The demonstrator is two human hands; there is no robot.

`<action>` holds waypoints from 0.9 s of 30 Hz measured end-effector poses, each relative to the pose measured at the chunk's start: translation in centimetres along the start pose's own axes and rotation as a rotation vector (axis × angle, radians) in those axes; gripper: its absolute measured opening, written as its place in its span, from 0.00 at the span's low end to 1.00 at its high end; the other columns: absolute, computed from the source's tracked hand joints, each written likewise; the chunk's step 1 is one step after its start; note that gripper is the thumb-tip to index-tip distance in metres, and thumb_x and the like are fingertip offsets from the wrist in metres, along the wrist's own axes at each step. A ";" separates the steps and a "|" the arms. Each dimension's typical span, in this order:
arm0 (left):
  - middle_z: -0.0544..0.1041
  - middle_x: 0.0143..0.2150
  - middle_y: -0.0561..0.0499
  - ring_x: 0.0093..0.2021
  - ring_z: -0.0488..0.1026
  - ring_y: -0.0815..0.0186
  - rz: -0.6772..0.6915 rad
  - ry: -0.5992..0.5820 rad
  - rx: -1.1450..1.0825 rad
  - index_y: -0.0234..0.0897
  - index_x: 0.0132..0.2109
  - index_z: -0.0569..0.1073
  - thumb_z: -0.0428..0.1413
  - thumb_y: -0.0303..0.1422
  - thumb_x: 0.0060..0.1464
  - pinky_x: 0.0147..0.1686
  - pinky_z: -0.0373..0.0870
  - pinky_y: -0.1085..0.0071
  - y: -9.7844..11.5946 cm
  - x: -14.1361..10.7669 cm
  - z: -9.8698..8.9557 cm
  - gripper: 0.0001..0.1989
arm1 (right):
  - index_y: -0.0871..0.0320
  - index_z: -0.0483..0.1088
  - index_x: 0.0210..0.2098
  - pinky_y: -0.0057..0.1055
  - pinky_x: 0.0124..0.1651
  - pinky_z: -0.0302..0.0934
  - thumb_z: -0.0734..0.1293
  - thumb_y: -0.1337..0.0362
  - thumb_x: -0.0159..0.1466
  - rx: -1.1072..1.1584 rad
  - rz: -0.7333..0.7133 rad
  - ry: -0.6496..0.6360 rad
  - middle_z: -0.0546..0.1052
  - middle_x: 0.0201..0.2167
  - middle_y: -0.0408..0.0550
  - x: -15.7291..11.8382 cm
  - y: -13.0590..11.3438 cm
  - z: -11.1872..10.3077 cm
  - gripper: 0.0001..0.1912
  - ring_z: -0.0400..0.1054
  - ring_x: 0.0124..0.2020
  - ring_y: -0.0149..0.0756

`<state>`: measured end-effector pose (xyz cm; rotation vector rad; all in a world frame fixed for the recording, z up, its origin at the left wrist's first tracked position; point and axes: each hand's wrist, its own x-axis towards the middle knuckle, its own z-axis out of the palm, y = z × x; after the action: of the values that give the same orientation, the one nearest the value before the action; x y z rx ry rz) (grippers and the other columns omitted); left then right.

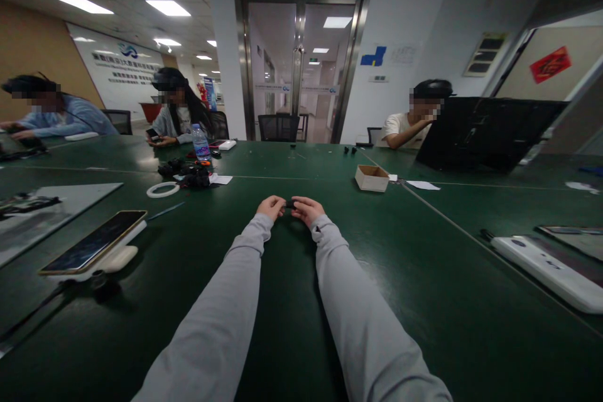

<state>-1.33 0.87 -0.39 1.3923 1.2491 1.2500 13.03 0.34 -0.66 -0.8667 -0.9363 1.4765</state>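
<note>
Both my arms, in grey sleeves, reach forward over the green table (292, 276). Between my fingertips is a small black piece (289, 204), too small and dark for its kind to show. My left hand (272, 207) pinches its left end. On its right end, the fingers of my right hand (307, 209) are closed as well. The fingers cover much of the piece, and I cannot tell whether it is one part or two joined.
An open cardboard box (372, 179) stands ahead to the right. To the left lie a phone (98, 242), a white tape ring (162, 190), black parts (193, 176) and a water bottle (201, 143). A large black panel (490, 132) rises at right. Several people sit across the table.
</note>
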 end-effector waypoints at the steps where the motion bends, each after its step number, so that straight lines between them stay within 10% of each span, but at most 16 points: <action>1: 0.71 0.25 0.52 0.23 0.67 0.73 0.044 0.007 -0.011 0.33 0.35 0.68 0.56 0.32 0.42 0.21 0.61 0.78 0.0 0.0 0.0 0.10 | 0.60 0.72 0.30 0.25 0.24 0.66 0.67 0.74 0.48 -0.002 0.000 0.005 0.72 0.16 0.42 0.0 0.0 0.0 0.09 0.68 0.18 0.28; 27: 0.70 0.26 0.53 0.21 0.65 0.76 0.041 0.006 -0.019 0.34 0.39 0.67 0.56 0.29 0.43 0.20 0.60 0.80 0.1 -0.1 0.1 0.13 | 0.60 0.72 0.28 0.25 0.24 0.66 0.66 0.75 0.48 0.009 0.006 0.009 0.72 0.16 0.42 -0.1 -0.1 0.2 0.08 0.67 0.18 0.27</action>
<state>-1.24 0.76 -0.30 1.4082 1.2152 1.2917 12.88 0.20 -0.47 -0.8704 -0.9205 1.4794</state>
